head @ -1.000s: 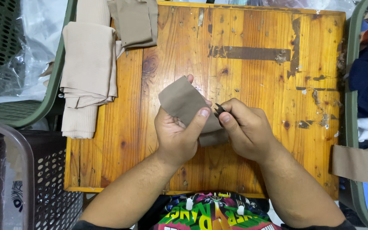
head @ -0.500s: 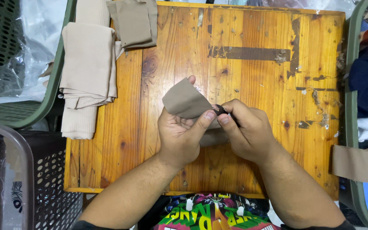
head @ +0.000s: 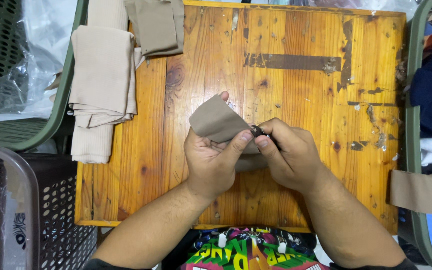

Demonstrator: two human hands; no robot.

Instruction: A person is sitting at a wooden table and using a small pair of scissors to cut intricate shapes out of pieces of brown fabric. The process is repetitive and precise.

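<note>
Taupe fabric piece (head: 218, 121) sits pinched in our left hand (head: 211, 160) above the wooden table (head: 296, 90), slanting up-left, while our right hand (head: 288, 157) grips a small dark tool (head: 258, 132) at its right edge.

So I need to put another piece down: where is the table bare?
Bare: the table right of the hands, up to the right basket, and the near-left corner below the folded stack. Crowded: far-left edge, and mid-table where both hands hold a cloth.
</note>
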